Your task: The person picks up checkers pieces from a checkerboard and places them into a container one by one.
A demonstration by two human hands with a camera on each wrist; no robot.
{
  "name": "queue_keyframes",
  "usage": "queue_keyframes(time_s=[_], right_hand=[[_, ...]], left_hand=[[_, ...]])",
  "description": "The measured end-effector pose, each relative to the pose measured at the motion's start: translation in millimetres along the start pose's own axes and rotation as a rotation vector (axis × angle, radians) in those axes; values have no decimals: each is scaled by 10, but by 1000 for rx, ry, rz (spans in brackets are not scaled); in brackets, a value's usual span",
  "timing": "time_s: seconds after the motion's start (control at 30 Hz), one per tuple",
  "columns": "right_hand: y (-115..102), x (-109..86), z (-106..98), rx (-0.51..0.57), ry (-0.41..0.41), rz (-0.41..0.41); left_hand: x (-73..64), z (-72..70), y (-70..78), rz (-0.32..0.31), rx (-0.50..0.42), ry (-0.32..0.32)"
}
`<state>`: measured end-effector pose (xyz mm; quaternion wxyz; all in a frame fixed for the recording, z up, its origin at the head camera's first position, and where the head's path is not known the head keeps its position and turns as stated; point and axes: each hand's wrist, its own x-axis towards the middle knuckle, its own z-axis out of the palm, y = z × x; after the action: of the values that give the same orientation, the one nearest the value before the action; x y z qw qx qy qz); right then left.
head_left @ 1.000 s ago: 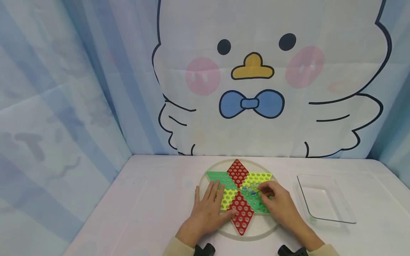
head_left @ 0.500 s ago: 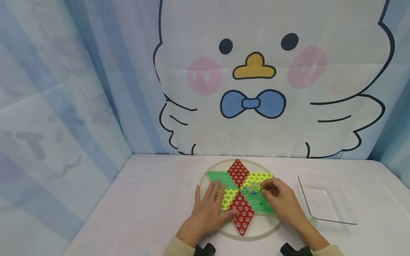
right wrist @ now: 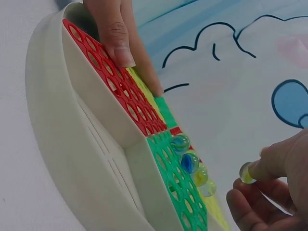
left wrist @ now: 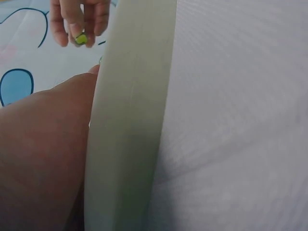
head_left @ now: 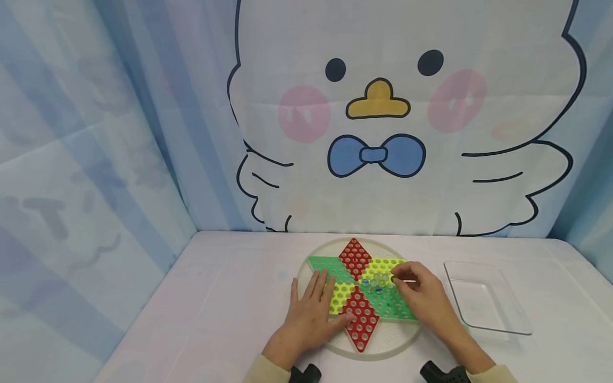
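Observation:
A round cream Chinese checkers board (head_left: 390,344) carries a star of red, yellow and green pierced sections. My left hand (head_left: 310,316) rests on its left side, fingers spread, thumb on the near red section. Several clear glass marbles (right wrist: 189,162) with coloured swirls sit clustered near the star's centre, on the green and yellow sections. Over the right side of the board, my right hand (head_left: 426,300) pinches a marble (right wrist: 247,173) with a yellow-green swirl between thumb and fingers. In the right wrist view this marble is held apart from the board.
Right of the board stands a clear rectangular container (head_left: 498,330) on the pale tablecloth (head_left: 215,298). A cloth backdrop (head_left: 306,197) with a cartoon bird hangs behind the table's far edge.
My right hand has shifted a little right and up, away from the clustered marbles, and still pinches its marble. The left hand stays in place.

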<state>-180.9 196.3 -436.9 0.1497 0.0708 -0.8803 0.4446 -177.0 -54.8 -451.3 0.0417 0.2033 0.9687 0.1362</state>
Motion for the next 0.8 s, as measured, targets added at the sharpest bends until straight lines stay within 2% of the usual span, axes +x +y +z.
queue_keyframes(time_s=[0.2, 0.4, 0.53, 0.8], right_hand=[[-27, 10, -39, 18, -5, 5], [-75, 26, -89, -8, -3, 38], [-105, 26, -130, 18, 2, 45], [-109, 21, -186, 65, 28, 8]], left_hand=[[1, -2, -3, 2, 3, 1], [1, -1, -4, 1, 4, -2], [3, 7, -9, 1, 2, -1], [6, 10, -10, -2, 4, 0]])
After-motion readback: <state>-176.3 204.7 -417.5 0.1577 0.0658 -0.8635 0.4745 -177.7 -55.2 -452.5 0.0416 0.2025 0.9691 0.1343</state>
